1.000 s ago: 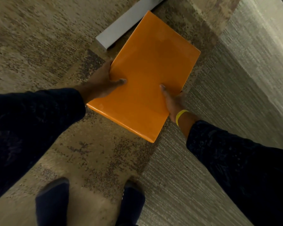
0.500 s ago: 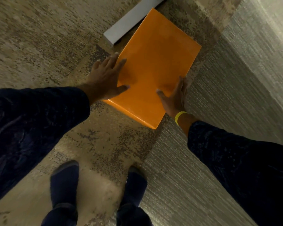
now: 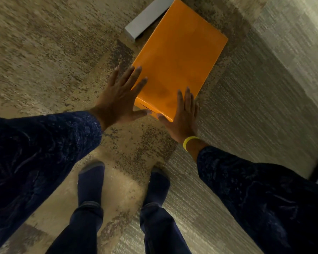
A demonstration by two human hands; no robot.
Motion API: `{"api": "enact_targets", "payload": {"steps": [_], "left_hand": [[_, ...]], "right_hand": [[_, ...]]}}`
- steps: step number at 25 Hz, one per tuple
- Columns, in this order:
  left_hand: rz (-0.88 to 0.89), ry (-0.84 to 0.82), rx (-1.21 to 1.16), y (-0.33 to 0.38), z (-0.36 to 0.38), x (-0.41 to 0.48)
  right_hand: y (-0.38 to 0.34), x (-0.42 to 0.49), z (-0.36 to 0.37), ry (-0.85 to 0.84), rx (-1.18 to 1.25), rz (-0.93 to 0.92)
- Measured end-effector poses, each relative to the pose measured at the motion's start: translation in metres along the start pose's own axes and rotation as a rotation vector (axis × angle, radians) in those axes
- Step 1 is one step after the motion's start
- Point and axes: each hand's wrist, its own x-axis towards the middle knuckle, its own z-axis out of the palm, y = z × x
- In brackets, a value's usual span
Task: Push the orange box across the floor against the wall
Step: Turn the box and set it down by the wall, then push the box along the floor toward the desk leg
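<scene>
A flat orange box (image 3: 180, 57) lies on the carpet ahead of me, long side pointing away. My left hand (image 3: 120, 99) is spread open with its fingertips over the box's near left edge. Fingers straight, my right hand (image 3: 182, 116) lies flat by the near right corner; a yellow band circles that wrist. Neither hand grips the box. Its far end reaches the top of the view, next to a grey bar (image 3: 145, 21).
The grey bar lies on the floor at the box's far left. The carpet changes from mottled brown on the left to ribbed grey (image 3: 255, 107) on the right. My two feet in dark shoes (image 3: 92, 180) stand just behind the box.
The box has slid away from me across the floor. Both hands let go of its sides, opened flat and now sit at its near end. My feet have come forward.
</scene>
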Motion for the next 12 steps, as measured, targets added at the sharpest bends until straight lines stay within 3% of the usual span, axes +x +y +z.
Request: {"api": "enact_targets", "payload": {"steps": [6,12], "left_hand": [[0.03,0.007,0.022,0.0,0.005,0.0],[0.046,0.001,0.019,-0.007,0.012,0.015]], "right_hand": [[-0.001,-0.009,0.01,-0.078,-0.073,-0.005],[0.005,0.0,0.014,-0.041,-0.028,0.021]]}}
